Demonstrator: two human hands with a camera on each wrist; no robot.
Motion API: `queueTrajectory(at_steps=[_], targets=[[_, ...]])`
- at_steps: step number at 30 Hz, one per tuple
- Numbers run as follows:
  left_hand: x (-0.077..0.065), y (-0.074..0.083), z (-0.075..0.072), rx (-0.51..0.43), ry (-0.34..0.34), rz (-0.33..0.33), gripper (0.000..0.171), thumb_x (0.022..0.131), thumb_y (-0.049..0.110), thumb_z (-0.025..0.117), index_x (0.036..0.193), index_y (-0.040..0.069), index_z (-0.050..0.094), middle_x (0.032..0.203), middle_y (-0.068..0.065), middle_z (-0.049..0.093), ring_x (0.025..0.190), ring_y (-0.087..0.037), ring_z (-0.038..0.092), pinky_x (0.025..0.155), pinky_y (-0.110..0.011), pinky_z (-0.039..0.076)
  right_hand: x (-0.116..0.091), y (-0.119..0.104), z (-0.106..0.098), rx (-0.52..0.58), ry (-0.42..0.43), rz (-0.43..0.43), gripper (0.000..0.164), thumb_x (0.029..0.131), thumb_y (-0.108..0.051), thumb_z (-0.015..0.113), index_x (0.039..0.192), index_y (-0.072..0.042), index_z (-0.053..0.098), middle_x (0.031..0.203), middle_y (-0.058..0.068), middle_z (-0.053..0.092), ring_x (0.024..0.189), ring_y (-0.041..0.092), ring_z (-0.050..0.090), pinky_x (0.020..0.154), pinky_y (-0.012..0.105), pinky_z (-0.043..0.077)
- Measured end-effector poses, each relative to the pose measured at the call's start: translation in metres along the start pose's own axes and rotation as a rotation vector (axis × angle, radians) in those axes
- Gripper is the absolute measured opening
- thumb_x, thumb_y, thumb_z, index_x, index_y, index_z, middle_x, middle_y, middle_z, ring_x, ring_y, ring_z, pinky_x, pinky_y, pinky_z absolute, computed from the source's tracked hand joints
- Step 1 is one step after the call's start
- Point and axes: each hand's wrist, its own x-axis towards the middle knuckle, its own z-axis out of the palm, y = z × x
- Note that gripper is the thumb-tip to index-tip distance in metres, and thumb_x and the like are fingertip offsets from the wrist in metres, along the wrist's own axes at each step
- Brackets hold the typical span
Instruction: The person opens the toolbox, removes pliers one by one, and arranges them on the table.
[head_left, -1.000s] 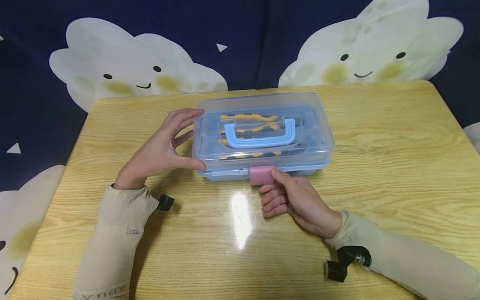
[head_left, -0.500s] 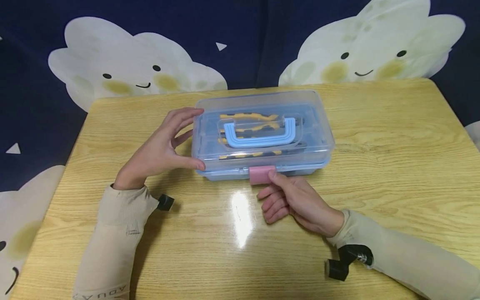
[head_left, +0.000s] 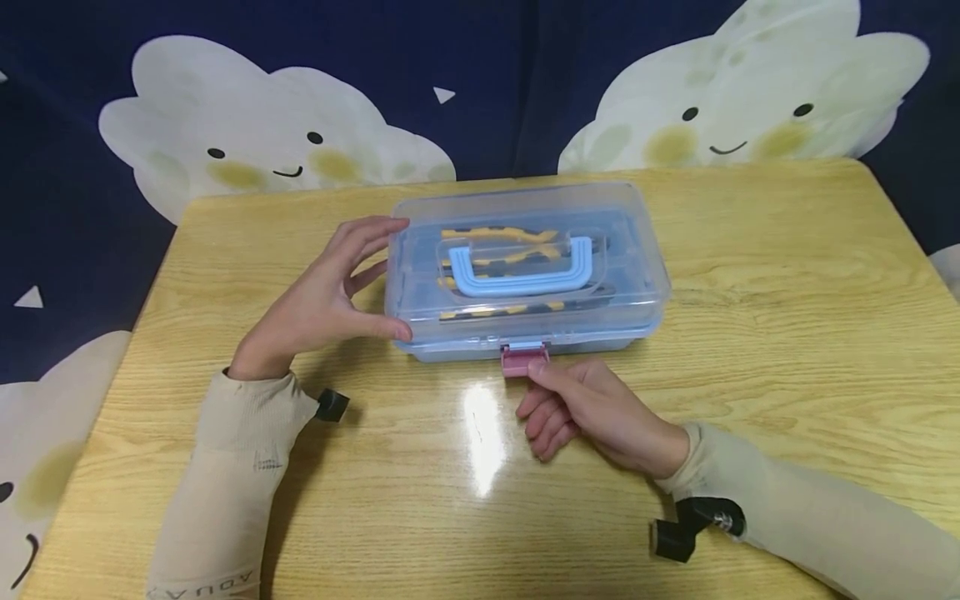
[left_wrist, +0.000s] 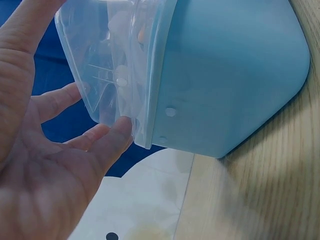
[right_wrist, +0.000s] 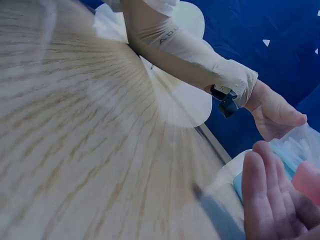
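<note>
A plastic storage box [head_left: 630, 333] has a blue base, a see-through lid [head_left: 517, 196] and a blue handle [head_left: 525, 287]. Orange-and-black long items [head_left: 498, 235] show through the lid. My left hand [head_left: 315, 296] holds the box's left end, thumb at the front corner and fingers spread toward the back. In the left wrist view, fingertips touch the clear lid beside the blue base [left_wrist: 225, 75]. On the front, a pink latch [head_left: 517, 364] is tipped outward, its inner side showing. My right hand [head_left: 600, 408] has its thumb on the latch's right part, with the other fingers loosely bent below.
The box stands on a wood-grain table [head_left: 787, 333], near the back edge. Behind hangs a dark blue cloth [head_left: 495, 67] with smiling clouds. A small black device [head_left: 675, 537] sits at the right wrist, another [head_left: 332, 405] at the left.
The pink latch has swung outward and down from the lid's front under my right thumb. My right hand has shifted slightly down and left; the left hand and box stay put.
</note>
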Motion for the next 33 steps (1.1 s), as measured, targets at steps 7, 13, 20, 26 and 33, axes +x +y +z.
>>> queueTrajectory(at_steps=[7,13,20,26,33], targets=[[-0.001,0.001,0.0,-0.004,-0.005,0.007,0.106,0.072,0.01,0.095,0.16,0.02,0.036,0.163,-0.002,0.025,0.158,-0.025,0.026,0.131,-0.047,0.033,-0.014,-0.015,0.001,-0.206,0.015,-0.136,0.047,0.108,-0.027,0.055,0.099,0.017,0.068,0.075,0.019,0.074,0.062,0.018,0.074,0.063,0.045,0.067],[-0.002,0.0,0.001,-0.003,0.004,-0.003,0.106,0.072,0.012,0.095,0.16,0.02,0.036,0.163,-0.002,0.026,0.157,-0.025,0.027,0.13,-0.048,0.034,-0.03,-0.029,-0.001,-0.447,0.049,-0.478,0.024,0.104,-0.006,0.058,0.093,0.005,0.075,0.075,0.018,0.075,0.063,0.015,0.074,0.059,0.038,0.066],[0.001,0.0,0.001,0.016,-0.002,0.018,0.107,0.072,0.011,0.095,0.16,0.022,0.035,0.163,0.0,0.025,0.156,-0.022,0.028,0.13,-0.046,0.036,-0.04,-0.046,-0.015,-0.694,0.132,-0.975,0.019,0.092,0.008,0.068,0.096,-0.008,0.079,0.079,0.002,0.079,0.074,0.001,0.073,0.068,0.017,0.062],[0.005,0.0,0.001,0.009,-0.009,0.033,0.107,0.072,0.015,0.096,0.16,0.021,0.035,0.163,-0.001,0.025,0.156,-0.023,0.029,0.13,-0.047,0.036,-0.036,-0.06,-0.028,-0.661,0.153,-1.261,0.021,0.101,-0.016,0.069,0.091,0.0,0.079,0.077,0.005,0.078,0.076,0.002,0.073,0.071,0.01,0.058],[0.0,-0.004,-0.001,0.018,-0.005,0.051,0.109,0.071,0.016,0.097,0.16,0.02,0.035,0.163,-0.003,0.025,0.156,-0.024,0.028,0.13,-0.049,0.035,-0.032,-0.085,-0.031,-0.536,0.244,-1.403,0.033,0.094,-0.014,0.076,0.078,0.015,0.073,0.076,0.006,0.079,0.075,0.002,0.074,0.062,0.006,0.05]])
